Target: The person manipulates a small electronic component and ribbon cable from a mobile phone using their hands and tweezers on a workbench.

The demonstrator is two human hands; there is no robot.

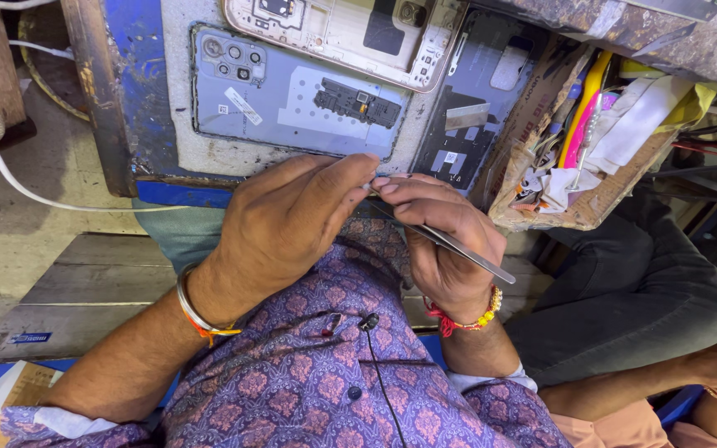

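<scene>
My right hand (437, 241) grips metal tweezers (458, 246), tips pointing toward my left fingertips. My left hand (292, 220) has its fingers pinched together against the tweezer tips at the worktop's front edge; anything between them is too small to see. Just beyond the hands lies a pale blue phone back cover (292, 95), inner side up, with a small black part (357, 104) on it. A white phone frame (350, 33) lies above it, and a dark phone cover (479, 99) sits to its right.
A worn blue and grey worktop (143, 108) holds the phone parts. A torn cardboard box (541, 158) with cables, tools and papers stands at right. White cable (10, 178) crosses the left. Another person's leg (641, 290) and arm (707, 369) are at lower right.
</scene>
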